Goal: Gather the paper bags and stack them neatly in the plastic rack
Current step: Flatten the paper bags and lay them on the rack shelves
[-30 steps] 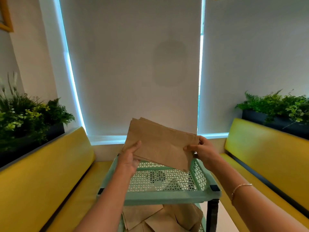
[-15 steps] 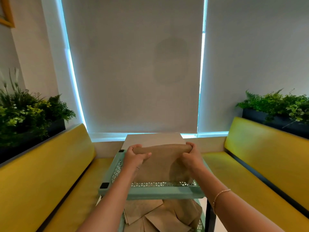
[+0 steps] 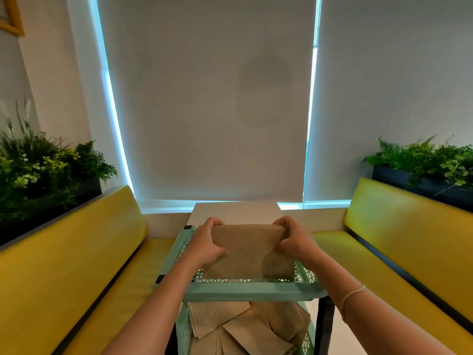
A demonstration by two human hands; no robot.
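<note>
Since the earlier frames, the bundle of flat brown paper bags (image 3: 252, 252) has been lowered from mid-air into the top tray of the mint-green perforated plastic rack (image 3: 245, 290), and both hands have been curled over its far corners.

Nearest, at 6 o'clock: a lower tray is seen under the top one, with loose brown paper bags (image 3: 245, 326) lying crooked and overlapped, not yet squared.

Next, just past centre toward 12 o'clock: the bundle is tilted, near edge down in the tray, far edge raised. The left hand (image 3: 207, 245) is wrapped on the far left corner, thumb on the near face; the right hand (image 3: 291, 242) grips the far right corner likewise. A thin bracelet (image 3: 352, 294) is worn on the right wrist.

Handling, judged: the bags are light, thin and floppy, easily creased and prone to fanning apart. Hold is best taken at opposite edges or corners, with the whole bundle pinched together, then tapped against the tray wall for alignment.

Further out: yellow padded benches at 9 o'clock (image 3: 76, 252) and 3 o'clock (image 3: 409, 239), a white table top (image 3: 234, 212) just beyond the rack. Farthest: green plants in dark planters at 10 o'clock (image 3: 38, 170) and 2 o'clock (image 3: 435, 162), grey roller blinds (image 3: 204, 98) at 12.
</note>
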